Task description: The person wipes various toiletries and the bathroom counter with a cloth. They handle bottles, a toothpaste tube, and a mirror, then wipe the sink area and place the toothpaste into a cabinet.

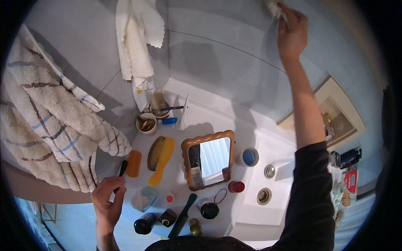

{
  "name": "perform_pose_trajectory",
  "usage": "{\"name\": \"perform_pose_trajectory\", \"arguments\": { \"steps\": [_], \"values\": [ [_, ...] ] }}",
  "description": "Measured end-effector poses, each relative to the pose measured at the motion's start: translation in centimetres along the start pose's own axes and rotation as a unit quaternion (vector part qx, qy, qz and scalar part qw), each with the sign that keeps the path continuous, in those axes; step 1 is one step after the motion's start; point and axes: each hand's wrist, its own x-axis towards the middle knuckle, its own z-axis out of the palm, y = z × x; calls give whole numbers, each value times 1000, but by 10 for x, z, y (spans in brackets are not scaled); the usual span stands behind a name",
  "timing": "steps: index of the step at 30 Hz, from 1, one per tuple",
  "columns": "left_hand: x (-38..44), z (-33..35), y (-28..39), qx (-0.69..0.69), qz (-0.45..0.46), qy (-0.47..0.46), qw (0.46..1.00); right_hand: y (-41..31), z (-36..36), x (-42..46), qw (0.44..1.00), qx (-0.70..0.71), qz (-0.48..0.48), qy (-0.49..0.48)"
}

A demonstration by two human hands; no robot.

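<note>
My right hand (292,34) is raised high at the upper right, its fingers closed on a crumpled white cloth or tissue (275,8) by the wall. My left hand (110,199), lower left, pinches a slim black-handled item (122,169); its far part is hidden by the fingers. Near that hand lie an orange comb (133,163) and a yellow-handled brush (163,160). A brown scalloped-frame mirror (185,150) rests in the middle of the white counter. Below it are a dark green comb (183,216), a hair tie (220,196) and a dark-lidded jar (209,209).
Towels hang at the left (56,109) and top (135,40). A paper cup (146,124) stands at the back corner. The white sink (257,216) lies right of the mirror, with a blue-filled cup (249,157) and a red-capped container (236,187) near it. A wall niche (342,125) is farther right.
</note>
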Motion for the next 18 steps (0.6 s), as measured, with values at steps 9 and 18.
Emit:
{"name": "perform_pose_trajectory", "arguments": {
  "steps": [9,18],
  "values": [
    [-2,-9,6,3,-11,19,1000,-51,46,-228,836,50,-278,-469],
    [1,7,-6,-29,65,22,997,-36,51,61,997,13,-77,16]
  ]
}}
